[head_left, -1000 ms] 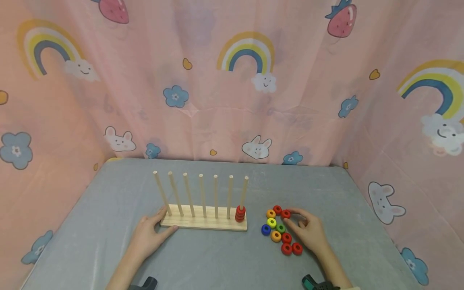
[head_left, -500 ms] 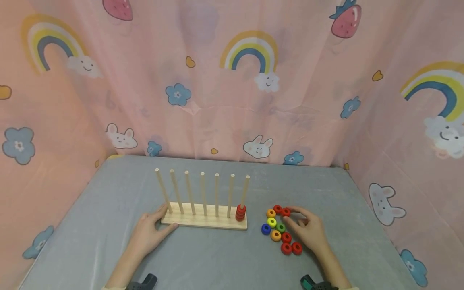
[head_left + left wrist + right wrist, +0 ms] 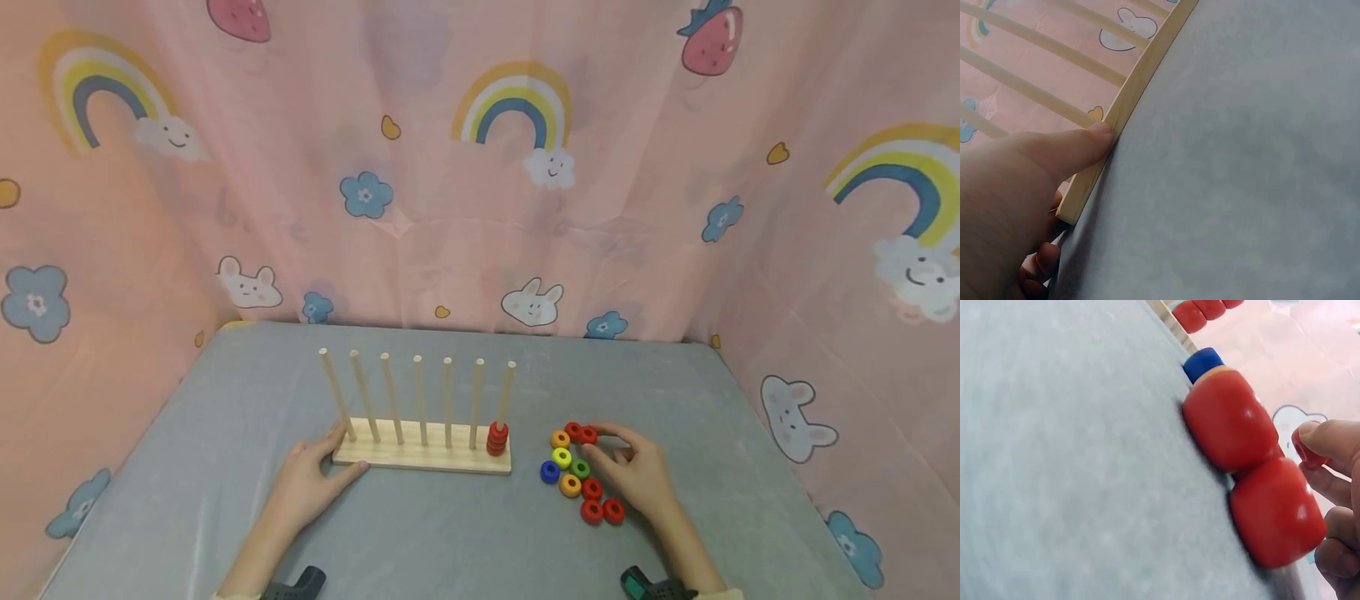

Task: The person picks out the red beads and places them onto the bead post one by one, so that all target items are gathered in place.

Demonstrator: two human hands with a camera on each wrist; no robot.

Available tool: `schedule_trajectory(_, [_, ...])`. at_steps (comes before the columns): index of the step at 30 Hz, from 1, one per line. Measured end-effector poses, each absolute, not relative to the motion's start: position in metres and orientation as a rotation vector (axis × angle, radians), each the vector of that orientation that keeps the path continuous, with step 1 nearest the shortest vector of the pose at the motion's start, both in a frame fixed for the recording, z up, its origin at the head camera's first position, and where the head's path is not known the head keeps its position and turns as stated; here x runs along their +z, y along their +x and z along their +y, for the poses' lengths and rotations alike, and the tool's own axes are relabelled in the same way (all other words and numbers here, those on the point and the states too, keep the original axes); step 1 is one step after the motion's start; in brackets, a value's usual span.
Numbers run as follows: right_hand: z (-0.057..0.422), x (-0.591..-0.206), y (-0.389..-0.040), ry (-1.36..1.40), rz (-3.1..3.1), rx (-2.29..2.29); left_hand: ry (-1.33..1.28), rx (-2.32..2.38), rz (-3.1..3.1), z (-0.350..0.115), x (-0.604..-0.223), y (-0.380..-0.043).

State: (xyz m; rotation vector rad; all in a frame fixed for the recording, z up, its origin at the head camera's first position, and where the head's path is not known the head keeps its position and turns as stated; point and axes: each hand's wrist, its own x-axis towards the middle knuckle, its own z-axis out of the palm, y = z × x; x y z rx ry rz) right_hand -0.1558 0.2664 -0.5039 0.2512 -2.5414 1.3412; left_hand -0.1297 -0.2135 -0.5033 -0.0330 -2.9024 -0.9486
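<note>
A pale wooden rack [image 3: 420, 457] with a row of upright pegs stands on the grey table. Several red beads [image 3: 497, 440] are stacked on its rightmost peg. My left hand [image 3: 306, 490] grips the rack's left end; in the left wrist view the thumb [image 3: 1079, 150] presses the front edge and the other fingers are partly hidden behind. To the right, my right hand [image 3: 637, 473] pinches a red bead [image 3: 588, 435] between thumb and finger, at the far end of a loose bead group. That pinched bead [image 3: 1307, 447] also shows in the right wrist view.
Loose beads lie right of the rack: a blue bead [image 3: 550, 472], a yellow bead [image 3: 561, 457], a green bead [image 3: 580, 468], two orange ones and several red ones. Two red beads [image 3: 602, 511] are nearest me. A pink printed curtain [image 3: 420, 250] surrounds the table [image 3: 420, 542].
My right hand has shifted very slightly left with the red bead, closer to the neighbouring red one. The left hand and rack stay in place; the head view has tilted a little.
</note>
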Motion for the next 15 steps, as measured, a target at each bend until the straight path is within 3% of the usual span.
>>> schedule_trajectory(15, [0.254, -0.484, -0.155, 0.263, -2.555, 1.376, -0.042, -0.947, -2.89, -0.213, -0.504, -0.129])
